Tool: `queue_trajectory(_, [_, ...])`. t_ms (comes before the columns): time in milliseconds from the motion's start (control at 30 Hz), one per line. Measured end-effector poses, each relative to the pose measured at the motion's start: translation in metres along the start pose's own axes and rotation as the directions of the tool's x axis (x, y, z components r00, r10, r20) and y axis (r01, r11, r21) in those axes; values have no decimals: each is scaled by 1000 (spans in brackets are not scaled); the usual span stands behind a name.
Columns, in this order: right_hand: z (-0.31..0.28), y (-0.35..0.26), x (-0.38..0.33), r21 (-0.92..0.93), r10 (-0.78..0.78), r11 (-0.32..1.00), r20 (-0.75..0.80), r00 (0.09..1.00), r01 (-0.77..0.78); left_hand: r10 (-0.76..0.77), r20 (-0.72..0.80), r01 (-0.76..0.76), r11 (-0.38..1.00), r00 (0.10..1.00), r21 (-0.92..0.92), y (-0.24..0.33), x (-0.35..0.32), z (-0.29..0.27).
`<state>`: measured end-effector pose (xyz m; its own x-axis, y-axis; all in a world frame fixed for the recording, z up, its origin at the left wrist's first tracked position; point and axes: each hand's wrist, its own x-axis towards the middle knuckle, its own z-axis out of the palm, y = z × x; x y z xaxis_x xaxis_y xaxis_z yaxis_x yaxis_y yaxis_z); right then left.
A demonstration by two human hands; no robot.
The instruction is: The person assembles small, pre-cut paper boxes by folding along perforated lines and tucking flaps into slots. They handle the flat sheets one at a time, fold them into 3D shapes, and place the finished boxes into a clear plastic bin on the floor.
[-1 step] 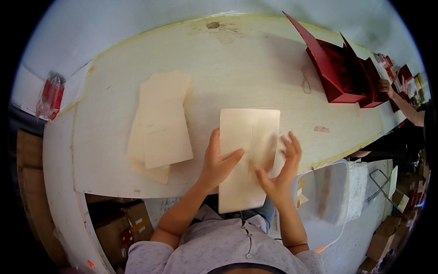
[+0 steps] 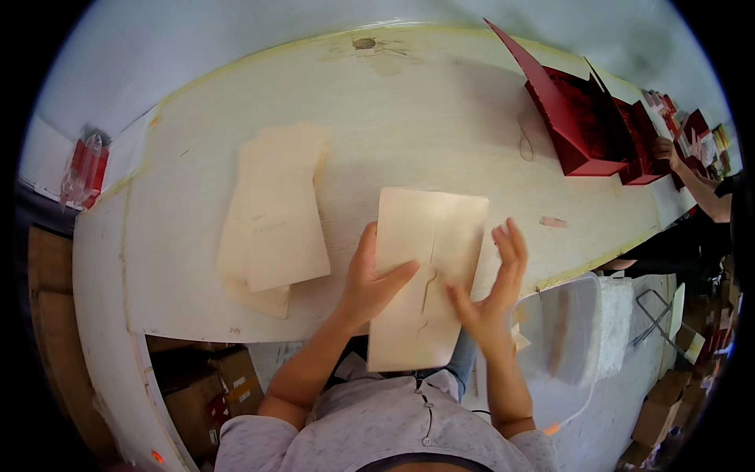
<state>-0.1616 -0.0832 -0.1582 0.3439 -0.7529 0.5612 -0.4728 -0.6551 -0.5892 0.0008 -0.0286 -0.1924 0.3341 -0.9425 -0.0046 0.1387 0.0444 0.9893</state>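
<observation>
A cream, rectangular cardboard piece (image 2: 409, 330) with a slit-like line down its middle is held up over the table's near edge and my lap. My left hand (image 2: 373, 280) grips its left edge, thumb flat on the upper face and fingers behind. At the right edge, my right hand (image 2: 494, 303) is spread open, its thumb at the card's face and its fingers raised apart from it. To the left, a loosely fanned stack of similar cream cardboard pieces (image 2: 283, 212) lies on the table.
Open dark-red boxes (image 2: 582, 134) stand at the far right, where another person's hand (image 2: 664, 148) touches one. A thin loop (image 2: 525, 143) and a small pinkish scrap (image 2: 553, 223) lie nearer. Below right is a translucent plastic bin (image 2: 562, 322); cardboard boxes (image 2: 212, 385) sit under the table.
The cardboard piece has tilted slightly, its lower end shifting left, and its middle slit shows wider. My right thumb has moved a little right and its fingers have lifted further off.
</observation>
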Motion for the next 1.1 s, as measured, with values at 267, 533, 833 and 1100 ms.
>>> queue_trajectory(267, [-22, 13, 74, 368, -93, 920, 533, 841, -131, -147, 375, 153, 988, 915, 15, 26, 5, -22])
queue_trajectory(533, [-12, 14, 72, 341, 4, 868, 721, 693, -360, -220, 487, 201, 975, 845, 92, 26, 10, -39])
queue_trajectory(833, [-3, 18, 70, 305, 17, 839, 813, 582, -451, -253, 516, 203, 967, 818, 153, 9, 13, -50])
queue_trajectory(1100, [10, 6, 57, 188, -69, 978, 708, 702, -93, -262, 538, 198, 965, 801, 174, -3, 16, -54])
